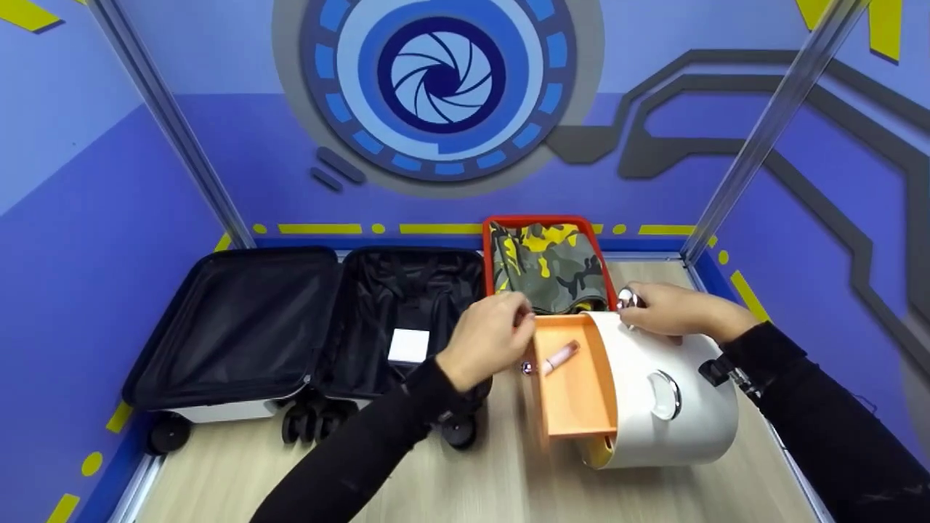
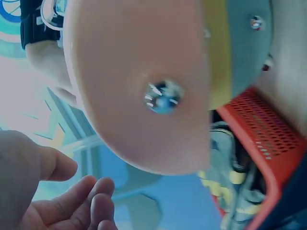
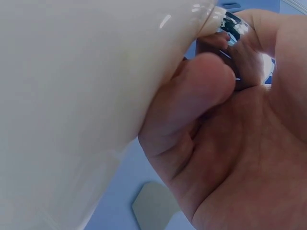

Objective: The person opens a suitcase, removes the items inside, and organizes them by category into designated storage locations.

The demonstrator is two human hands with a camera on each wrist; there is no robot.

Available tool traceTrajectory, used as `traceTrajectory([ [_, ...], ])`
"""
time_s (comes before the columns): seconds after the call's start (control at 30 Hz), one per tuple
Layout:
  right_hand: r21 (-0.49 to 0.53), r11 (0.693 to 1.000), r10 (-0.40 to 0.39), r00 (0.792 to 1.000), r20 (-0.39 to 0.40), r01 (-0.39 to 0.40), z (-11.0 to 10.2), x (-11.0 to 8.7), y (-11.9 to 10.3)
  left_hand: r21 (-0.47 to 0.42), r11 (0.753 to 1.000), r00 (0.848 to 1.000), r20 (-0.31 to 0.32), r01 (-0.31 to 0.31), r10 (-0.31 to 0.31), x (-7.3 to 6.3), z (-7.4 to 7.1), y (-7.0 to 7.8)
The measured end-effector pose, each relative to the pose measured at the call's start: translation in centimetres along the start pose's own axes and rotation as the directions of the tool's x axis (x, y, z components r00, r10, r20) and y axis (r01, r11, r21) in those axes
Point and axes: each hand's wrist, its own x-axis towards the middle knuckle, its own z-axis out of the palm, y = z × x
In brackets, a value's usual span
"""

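A glossy white storage box (image 1: 701, 421) rests on the table at the right, its orange drawer (image 1: 581, 414) pulled out to the left. A pink lip gloss tube (image 1: 561, 357) lies inside the drawer. My right hand (image 1: 665, 309) grips the chrome handle (image 3: 235, 26) on top of the box, fingers curled round it. Over the drawer's far left corner is my left hand (image 1: 488, 335), holding nothing. In the left wrist view its fingers (image 2: 101, 203) are loosely bent, apart from the drawer front (image 2: 129, 43) and its round chrome knob (image 2: 164, 97).
An open black-lined suitcase (image 1: 240, 327) lies at the left, a white square card (image 1: 408, 346) in its right half. Behind the box, a red basket (image 1: 488, 250) holds folded camouflage cloth (image 1: 545, 269). Blue panels enclose the table (image 1: 465, 487).
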Motion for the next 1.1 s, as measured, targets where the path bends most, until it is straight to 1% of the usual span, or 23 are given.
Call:
traceTrajectory([
  [0.07, -0.005, 1.0, -0.003, 1.0, -0.002, 0.003, 0.0, 0.0, 0.0, -0.017, 1.0, 1.0, 0.026, 0.008, -0.008, -0.7, 0.3, -0.9],
  [0.13, -0.005, 1.0, 0.0, 1.0, -0.002, 0.0, 0.0, -0.1, 0.1, -0.061, 0.998, 0.997, 0.079, 0.012, -0.007, -1.5, 0.8, -1.6],
  [0.23, 0.0, 1.0, 0.006, 1.0, 0.003, -0.006, 0.1, -0.1, 0.0, -0.152, 0.988, 0.986, 0.169, 0.012, 0.014, -2.8, 1.8, -2.5],
  [0.3, 0.003, 1.0, 0.013, 1.0, 0.004, -0.013, 0.1, -0.1, 0.0, -0.227, 0.974, 0.98, 0.197, 0.01, 0.036, -3.6, 2.6, -2.9],
  [0.37, 0.004, 1.0, 0.014, 1.0, 0.004, -0.014, 0.2, -0.1, 0.0, -0.293, 0.956, 0.979, 0.193, -0.001, 0.06, -4.4, 3.4, -3.3],
  [0.47, 0.012, 1.0, 0.012, 1.0, 0.003, -0.012, 0.2, 0.0, 0.1, -0.395, 0.918, 0.983, 0.16, -0.024, 0.094, -5.2, 4.2, -3.8],
  [0.57, 0.015, 1.0, 0.011, 1.0, 0.0, -0.011, 0.2, 0.0, 0.1, -0.461, 0.886, 0.984, 0.133, -0.042, 0.116, -5.7, 4.8, -4.1],
  [0.63, 0.013, 1.0, 0.016, 1.0, 0.0, -0.016, 0.1, -0.1, 0.0, -0.477, 0.878, 0.985, 0.124, -0.048, 0.122, -5.7, 5.0, -4.2],
  [0.73, 0.004, 1.0, 0.021, 1.0, 0.0, -0.021, 0.1, -0.1, 0.1, -0.482, 0.875, 0.985, 0.121, -0.052, 0.125, -5.5, 5.1, -4.1],
  [0.9, -0.006, 1.0, -0.005, 1.0, -0.014, 0.005, 0.1, 0.0, 0.0, -0.468, 0.88, 0.981, 0.122, -0.075, 0.148, -4.9, 5.2, -3.3],
  [1.1, -0.002, 1.0, -0.01, 1.0, -0.017, 0.01, 0.2, 0.0, 0.1, -0.431, 0.895, 0.978, 0.115, -0.111, 0.177, -4.0, 5.8, -2.2],
])
